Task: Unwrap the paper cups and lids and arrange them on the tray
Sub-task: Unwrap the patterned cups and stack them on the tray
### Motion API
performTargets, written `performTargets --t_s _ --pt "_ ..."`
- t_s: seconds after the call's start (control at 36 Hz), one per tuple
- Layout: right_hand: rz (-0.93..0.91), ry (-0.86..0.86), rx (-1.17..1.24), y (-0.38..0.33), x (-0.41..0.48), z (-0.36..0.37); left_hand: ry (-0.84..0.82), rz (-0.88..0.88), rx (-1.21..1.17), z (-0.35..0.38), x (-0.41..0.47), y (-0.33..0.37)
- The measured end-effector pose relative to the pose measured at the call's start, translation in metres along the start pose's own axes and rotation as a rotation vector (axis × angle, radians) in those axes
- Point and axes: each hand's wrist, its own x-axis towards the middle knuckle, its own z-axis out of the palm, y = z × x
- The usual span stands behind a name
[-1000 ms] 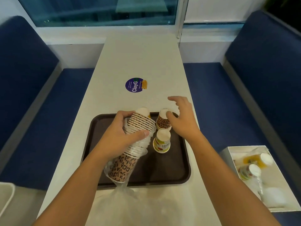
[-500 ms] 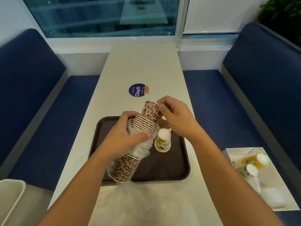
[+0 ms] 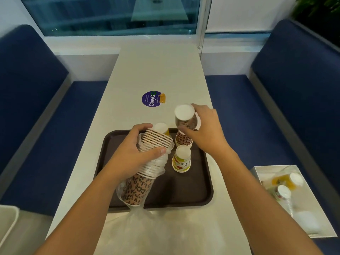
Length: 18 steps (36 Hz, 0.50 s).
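Two cups [image 3: 181,160] stand on the tray [image 3: 184,190], the right hand [image 3: 206,131] grips a third cup [image 3: 184,113] above them, and the left hand [image 3: 132,153] clasps the part-wrapped stack [image 3: 156,141] awaiting placement.

Since 0.5 s ago the right hand [image 3: 206,131] has pulled 1 leopard-print cup [image 3: 184,116] off the cup stack [image 3: 152,153]; now held upside down, clear of it, above the tray cup [image 3: 184,142].

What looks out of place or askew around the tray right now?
Nothing spilled or damaged. The clear plastic wrapper trails from the leopard-print paper cup stack, gripped tilted by the left hand, over the near rim of the dark brown tray.
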Motion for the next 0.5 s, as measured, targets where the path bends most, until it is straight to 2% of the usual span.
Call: performTargets --t_s 0.08,0.22,0.5 --pt "0.172 -0.082 0.080 0.021 0.003 0.014 0.026 -0.025 0.008 0.001 0.006 -0.005" --pt "0.292 -0.200 0.117 0.044 0.000 0.038 0.045 -0.070 0.019 0.005 0.015 -0.011" --pt "0.355 -0.328 -0.005 0.059 0.005 0.056 0.029 -0.089 0.020 0.007 0.023 -0.015"
